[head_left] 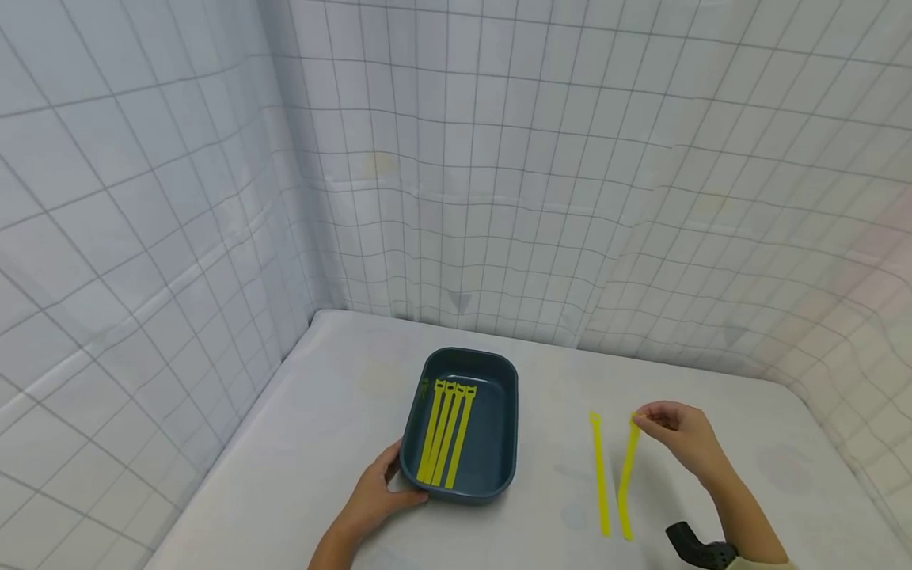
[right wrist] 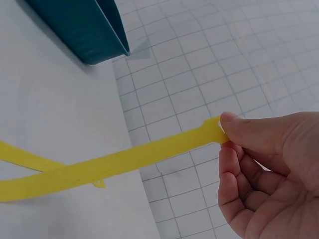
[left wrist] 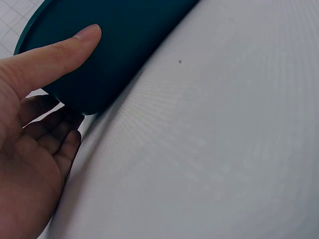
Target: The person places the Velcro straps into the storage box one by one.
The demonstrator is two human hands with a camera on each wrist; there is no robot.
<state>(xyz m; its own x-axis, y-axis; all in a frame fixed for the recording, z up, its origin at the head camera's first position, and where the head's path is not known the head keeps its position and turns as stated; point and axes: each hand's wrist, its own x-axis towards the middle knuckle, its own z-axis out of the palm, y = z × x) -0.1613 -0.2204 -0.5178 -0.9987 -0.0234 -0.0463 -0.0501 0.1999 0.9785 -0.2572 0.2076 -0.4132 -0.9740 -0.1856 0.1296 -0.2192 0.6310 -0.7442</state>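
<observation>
A dark teal tray (head_left: 492, 435) stands on the white table with several yellow hook-and-loop cable ties (head_left: 449, 431) side by side along its left half. My left hand (head_left: 372, 495) grips the tray's near left corner, its thumb along the outer wall in the left wrist view and the other fingers around the corner. To the right, my right hand (head_left: 680, 435) pinches the slotted head of a yellow cable tie (right wrist: 149, 155) between thumb and index finger. That tie slopes down from the fingers, its far end low by the table. Just left of it lies another cable tie (head_left: 600, 475).
White grid-patterned curtains (head_left: 499, 198) hang behind the table and along its left side. The tabletop (head_left: 342, 380) ends at a back edge close behind the tray. A black device (head_left: 701, 546) is strapped to the right wrist.
</observation>
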